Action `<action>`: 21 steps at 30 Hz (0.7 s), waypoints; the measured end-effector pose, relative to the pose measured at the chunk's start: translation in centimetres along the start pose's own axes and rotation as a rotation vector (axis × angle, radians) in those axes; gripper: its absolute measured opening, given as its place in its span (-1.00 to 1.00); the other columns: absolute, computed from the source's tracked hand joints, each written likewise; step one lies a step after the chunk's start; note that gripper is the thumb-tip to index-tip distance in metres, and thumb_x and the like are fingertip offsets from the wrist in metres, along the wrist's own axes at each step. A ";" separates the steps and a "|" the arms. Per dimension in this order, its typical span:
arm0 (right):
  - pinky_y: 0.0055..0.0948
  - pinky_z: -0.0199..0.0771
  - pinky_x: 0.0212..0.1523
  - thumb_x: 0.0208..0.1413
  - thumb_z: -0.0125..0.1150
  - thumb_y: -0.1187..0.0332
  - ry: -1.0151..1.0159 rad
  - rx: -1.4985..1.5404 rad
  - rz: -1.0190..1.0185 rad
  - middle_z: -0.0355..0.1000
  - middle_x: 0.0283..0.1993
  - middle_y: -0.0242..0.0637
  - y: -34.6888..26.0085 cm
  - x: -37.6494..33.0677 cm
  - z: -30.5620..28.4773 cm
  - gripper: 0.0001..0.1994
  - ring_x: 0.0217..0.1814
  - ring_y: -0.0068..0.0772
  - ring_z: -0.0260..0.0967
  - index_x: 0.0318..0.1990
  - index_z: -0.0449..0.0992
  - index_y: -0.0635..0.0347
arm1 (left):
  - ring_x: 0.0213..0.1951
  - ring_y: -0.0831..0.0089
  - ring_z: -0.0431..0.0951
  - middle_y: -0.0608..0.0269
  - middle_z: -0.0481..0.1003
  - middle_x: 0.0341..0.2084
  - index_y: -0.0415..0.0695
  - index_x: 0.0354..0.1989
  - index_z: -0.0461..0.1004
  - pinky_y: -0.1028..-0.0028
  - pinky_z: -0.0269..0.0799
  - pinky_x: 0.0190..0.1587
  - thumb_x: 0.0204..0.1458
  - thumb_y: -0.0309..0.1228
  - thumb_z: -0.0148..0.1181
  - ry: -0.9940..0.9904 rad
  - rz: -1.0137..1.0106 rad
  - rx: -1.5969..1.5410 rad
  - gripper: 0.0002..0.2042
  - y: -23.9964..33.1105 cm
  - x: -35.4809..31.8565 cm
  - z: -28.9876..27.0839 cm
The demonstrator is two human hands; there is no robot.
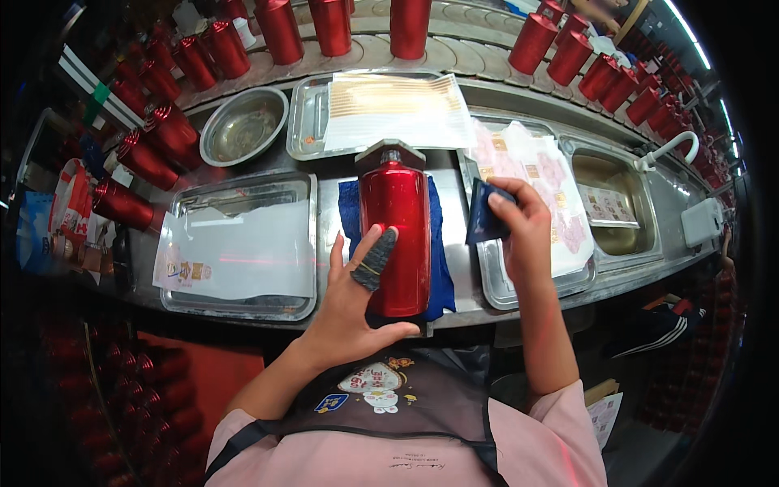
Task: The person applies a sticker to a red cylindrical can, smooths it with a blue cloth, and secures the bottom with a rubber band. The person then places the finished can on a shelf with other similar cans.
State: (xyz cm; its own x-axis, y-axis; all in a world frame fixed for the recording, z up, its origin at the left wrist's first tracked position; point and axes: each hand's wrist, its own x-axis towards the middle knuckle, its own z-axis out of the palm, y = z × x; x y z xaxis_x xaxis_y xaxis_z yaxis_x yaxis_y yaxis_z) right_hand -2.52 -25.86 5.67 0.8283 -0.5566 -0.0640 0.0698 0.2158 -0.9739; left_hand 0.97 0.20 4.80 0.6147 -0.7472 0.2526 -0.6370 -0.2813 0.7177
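Observation:
A glossy red bottle (395, 235) lies on a folded blue cloth (441, 243), its neck in a grey metal holder (391, 152) at the far end. My left hand (349, 304) has its fingers spread. Fingertips rest on the bottle's left side, one finger wrapped in dark tape, and the thumb is by the bottle's base. To the right of the bottle, my right hand (523, 219) pinches a dark blue flat scraper (485, 215) between thumb and fingers. The scraper is held up, apart from the bottle, over the edge of the right-hand tray.
Metal trays with printed transfer sheets stand left (235, 252), behind (398, 109) and right (552, 195) of the bottle. A metal bowl (243, 126) sits back left. At right is a sink (614, 235) with a white faucet (673, 152). Red bottles (531, 42) line a conveyor behind.

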 end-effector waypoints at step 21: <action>-0.33 0.44 -0.42 -0.28 0.46 0.25 -0.050 -0.964 -0.003 0.51 -0.55 -0.18 6.5 25.0 -1.1 -0.74 -0.54 -0.33 0.47 -0.52 0.57 0.26 | 0.33 0.21 0.32 -0.11 0.32 0.31 -0.33 0.38 0.15 0.28 0.17 0.32 0.04 -0.33 0.36 0.341 -0.226 -0.219 -0.24 -6.4 1.0 -5.3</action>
State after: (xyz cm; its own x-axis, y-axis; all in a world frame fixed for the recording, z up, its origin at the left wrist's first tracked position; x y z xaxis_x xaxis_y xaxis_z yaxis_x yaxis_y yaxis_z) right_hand 18.08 -39.25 -2.50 0.8531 -0.5164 -0.0739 -0.3961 -0.5490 -0.7360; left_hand 8.10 4.42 3.91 0.8682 -0.4306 0.2464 -0.3784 -0.2534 0.8903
